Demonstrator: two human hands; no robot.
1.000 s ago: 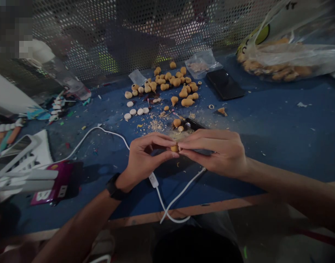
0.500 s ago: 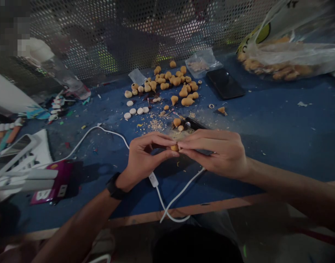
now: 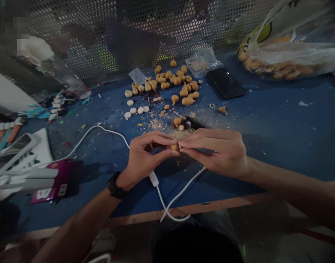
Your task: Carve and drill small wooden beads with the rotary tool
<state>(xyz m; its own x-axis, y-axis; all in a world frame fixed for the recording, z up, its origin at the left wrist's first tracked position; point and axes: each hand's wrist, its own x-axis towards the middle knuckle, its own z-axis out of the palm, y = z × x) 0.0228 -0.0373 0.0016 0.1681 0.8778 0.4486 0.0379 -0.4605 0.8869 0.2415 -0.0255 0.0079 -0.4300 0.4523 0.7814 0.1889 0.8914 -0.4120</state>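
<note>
Between thumb and fingers, my left hand [image 3: 148,151] pinches a small tan gourd [image 3: 174,146]. My right hand [image 3: 219,149] meets it from the other side, its fingertips pressed together at the gourd's right end around a small pale bit that is mostly hidden. Just beyond the fingers lie a cut gourd [image 3: 177,121], a pale round piece [image 3: 181,128] and a black cylindrical tool [image 3: 195,123], partly covered by my right hand. Farther back sits a cluster of small gourds [image 3: 177,80], some with open tops. White discs [image 3: 140,110] lie left of them.
A white cable [image 3: 178,193] with an inline switch [image 3: 153,179] runs under my hands. A phone [image 3: 226,84] and a plastic bag of gourds [image 3: 288,65] lie back right. At left are a purple box [image 3: 51,182] and a clear bottle [image 3: 71,82]. A perforated panel [image 3: 129,40] stands behind.
Both hands stay in nearly the same place. The gourd and my right fingertips have shifted very slightly; nothing has been let go.
</note>
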